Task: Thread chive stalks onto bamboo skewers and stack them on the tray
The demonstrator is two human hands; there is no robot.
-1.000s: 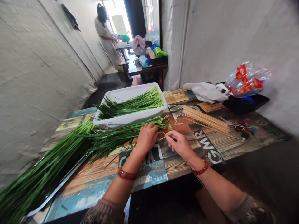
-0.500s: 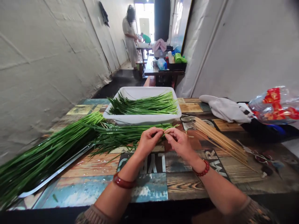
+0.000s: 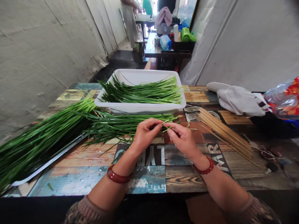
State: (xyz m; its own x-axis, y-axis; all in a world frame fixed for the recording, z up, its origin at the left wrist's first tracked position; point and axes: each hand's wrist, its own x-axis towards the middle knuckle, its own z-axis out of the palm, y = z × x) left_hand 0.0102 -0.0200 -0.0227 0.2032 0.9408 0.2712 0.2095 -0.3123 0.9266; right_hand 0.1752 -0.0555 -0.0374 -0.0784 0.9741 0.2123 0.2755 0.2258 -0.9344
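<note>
My left hand (image 3: 146, 132) is closed, thumb and forefinger pinching thin garlic chive stalks near their pale ends. Fingertip to fingertip with it, my right hand (image 3: 183, 138) pinches the same stalk ends. Just behind my hands lies a loose row of garlic chives (image 3: 114, 124), leaves to the left and stems to the right. Beyond it, a white plastic tub (image 3: 140, 105) holds more chives (image 3: 144, 90). On the left, a thick bundle of long chives (image 3: 44, 137) rests on a tray with a shiny metal edge (image 3: 51, 165).
Wooden skewers (image 3: 225, 135) lie fanned on the right of the patterned table (image 3: 147, 179). Near them are scissors (image 3: 268, 154), a grey-white cloth item (image 3: 235, 99) and a clear-and-red plastic bag (image 3: 286, 98). A person (image 3: 130, 25) stands farther back beside another table (image 3: 151, 46).
The view has tilted down, so the tub and far table sit higher in the picture. My hands stay together at the stem ends, and short green stalk ends now show between the fingertips.
</note>
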